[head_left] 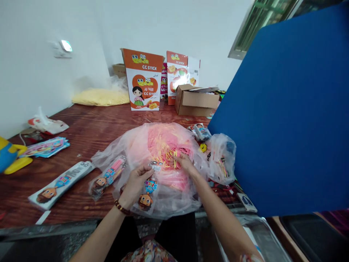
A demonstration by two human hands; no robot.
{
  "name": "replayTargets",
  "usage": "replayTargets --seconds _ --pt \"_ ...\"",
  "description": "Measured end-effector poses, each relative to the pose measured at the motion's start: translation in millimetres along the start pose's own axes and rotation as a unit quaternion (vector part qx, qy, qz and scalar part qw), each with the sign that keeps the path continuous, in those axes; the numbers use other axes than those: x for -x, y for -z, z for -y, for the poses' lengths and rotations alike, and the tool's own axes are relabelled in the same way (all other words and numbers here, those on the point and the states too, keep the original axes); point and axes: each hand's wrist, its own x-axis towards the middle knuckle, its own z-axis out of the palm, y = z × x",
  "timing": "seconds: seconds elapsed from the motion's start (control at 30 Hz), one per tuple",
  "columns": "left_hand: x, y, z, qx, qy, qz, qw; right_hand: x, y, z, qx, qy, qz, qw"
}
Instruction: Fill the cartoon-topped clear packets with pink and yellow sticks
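My left hand (135,183) is closed on a clear printed packet (148,185) with a cartoon face and colourful lettering, held over my lap edge of the table. My right hand (183,162) reaches into a big clear plastic bag (131,145) full of pink and yellow sticks (166,145), its fingers pinched on a few of the sticks. A filled packet of sticks (107,177) lies just left of my left hand.
A stack of flat packets (60,183) lies on the wooden table (89,131) at left, more packets (46,147) farther left. Orange "CC STICK" cartons (144,80) and a brown box (195,100) stand at the back. A large blue panel (289,116) fills the right.
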Motion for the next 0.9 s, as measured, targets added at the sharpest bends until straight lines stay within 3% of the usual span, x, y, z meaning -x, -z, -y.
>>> replayTargets --seconds 0.1,0.27,0.43,0.57,0.67,0.77,0.9 --pt "2 5.2 3 -0.020 0.003 -0.003 1.000 6 -3 3 -0.093 -0.056 0.000 0.994" --pt "1 6.5 2 -0.051 0.015 0.027 0.998 18 -12 19 -0.130 -0.034 0.028 0.991" --pt "-6 1.6 -5 -0.118 0.001 0.042 0.992 37 -27 40 0.036 0.067 0.077 0.994" --pt "-8 0.9 -10 -0.145 -0.012 0.065 0.987 54 -39 55 0.208 0.150 0.100 0.961" --pt "-7 2.6 -11 -0.178 -0.017 0.080 0.981 60 -47 58 0.272 0.204 0.119 0.933" --pt "-5 5.4 -11 -0.211 -0.019 0.083 0.974 62 -52 59 0.298 0.218 0.140 0.919" --pt "-2 9.7 -8 -0.228 -0.038 0.102 0.967 65 -50 65 0.288 0.187 0.170 0.924"
